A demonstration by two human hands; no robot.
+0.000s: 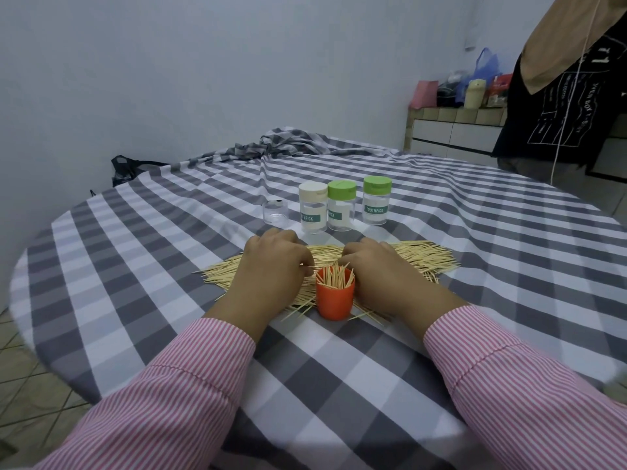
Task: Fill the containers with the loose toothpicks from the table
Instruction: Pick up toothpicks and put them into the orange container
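An orange cup (pixel 335 300) stands near the table's front, packed with upright toothpicks. Loose toothpicks (pixel 420 257) lie in a wide heap behind and around it. My left hand (pixel 273 266) rests on the heap just left of the cup and pinches a toothpick whose tip points at the cup's rim. My right hand (pixel 376 266) lies on the heap right of the cup, fingers curled down into the toothpicks; what they hold is hidden. Behind stand three clear jars labelled TOOTHPICK: one with a cream lid (pixel 312 206) and two with green lids (pixel 342 205) (pixel 376 200).
A small clear lidless container (pixel 275 213) stands left of the jars. The checked tablecloth (pixel 169 239) is bunched at the far edge. A person in a black shirt (pixel 559 106) stands at the back right beside a cluttered counter (pixel 454 113).
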